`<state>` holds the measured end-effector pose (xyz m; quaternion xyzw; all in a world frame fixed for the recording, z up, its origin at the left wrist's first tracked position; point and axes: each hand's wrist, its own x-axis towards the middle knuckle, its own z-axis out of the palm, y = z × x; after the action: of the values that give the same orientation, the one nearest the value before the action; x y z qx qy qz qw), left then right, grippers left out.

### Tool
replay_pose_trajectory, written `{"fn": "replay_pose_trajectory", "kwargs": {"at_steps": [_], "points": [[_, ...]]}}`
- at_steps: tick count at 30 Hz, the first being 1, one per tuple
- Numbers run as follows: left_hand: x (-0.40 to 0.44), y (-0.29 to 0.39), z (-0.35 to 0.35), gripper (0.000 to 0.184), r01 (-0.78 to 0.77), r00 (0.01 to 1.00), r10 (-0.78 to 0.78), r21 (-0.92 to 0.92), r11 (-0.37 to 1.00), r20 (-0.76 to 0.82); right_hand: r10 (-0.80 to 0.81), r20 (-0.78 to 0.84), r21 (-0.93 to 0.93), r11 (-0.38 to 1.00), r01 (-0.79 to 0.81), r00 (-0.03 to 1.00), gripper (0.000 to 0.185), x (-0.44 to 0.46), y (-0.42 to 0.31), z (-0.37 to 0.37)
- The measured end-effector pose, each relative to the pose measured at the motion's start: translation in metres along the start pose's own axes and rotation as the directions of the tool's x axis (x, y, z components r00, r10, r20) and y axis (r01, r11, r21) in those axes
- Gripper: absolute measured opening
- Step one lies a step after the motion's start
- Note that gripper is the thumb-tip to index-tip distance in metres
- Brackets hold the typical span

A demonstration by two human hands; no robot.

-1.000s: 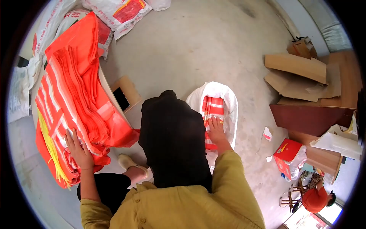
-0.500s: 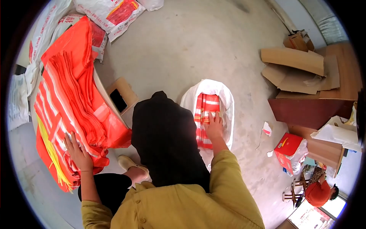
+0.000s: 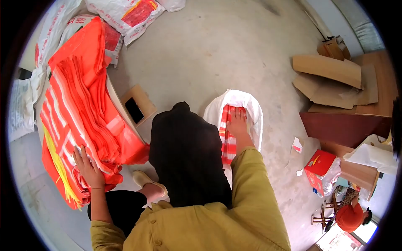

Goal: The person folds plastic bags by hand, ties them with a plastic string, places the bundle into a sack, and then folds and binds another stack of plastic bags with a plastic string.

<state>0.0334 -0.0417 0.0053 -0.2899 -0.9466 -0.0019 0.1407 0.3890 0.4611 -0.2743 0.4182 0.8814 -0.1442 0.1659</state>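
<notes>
My left hand (image 3: pixel 89 171) lies flat, fingers spread, on a pile of orange fabric with white bands (image 3: pixel 58 113), which looks like folded reflective vests. Yellow strips (image 3: pixel 58 165) hang beside it along the pile's near left edge. On my other side, an open white sack (image 3: pixel 256 121) stands on the floor with its rim rolled outward. Inside it are red-and-white striped folded bundles (image 3: pixel 228 144). My right hand (image 3: pixel 238 124) reaches in and rests on top of them, fingers stretched toward the far end. What lies beneath that palm is hidden.
A phone (image 3: pixel 134 109) lies on a small board beside the pile. Printed white sacks (image 3: pixel 125 16) stand at the back left. Flattened cardboard (image 3: pixel 331 69) and a red box (image 3: pixel 320 163) are on the right. Farther off, a person in an orange top (image 3: pixel 349 215) sits low.
My right hand has moved farther into the sack, toward its far end, over the striped bundles. My left hand stays on the orange pile. The view has shifted slightly.
</notes>
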Motion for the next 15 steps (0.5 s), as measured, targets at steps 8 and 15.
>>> {"fn": "replay_pose_trajectory", "kwargs": {"at_steps": [8,15], "points": [[0.000,0.004,-0.003,0.056,-0.006,1.000,0.006,-0.008,1.000,-0.008,0.053,-0.058,0.109,0.993,-0.047,0.997,0.072,-0.041,-0.012,-0.023],[0.000,0.002,0.000,0.055,-0.003,1.000,0.003,-0.005,1.000,-0.015,-0.005,-0.296,0.256,0.963,0.085,0.955,0.070,-0.122,0.015,0.066]]}}
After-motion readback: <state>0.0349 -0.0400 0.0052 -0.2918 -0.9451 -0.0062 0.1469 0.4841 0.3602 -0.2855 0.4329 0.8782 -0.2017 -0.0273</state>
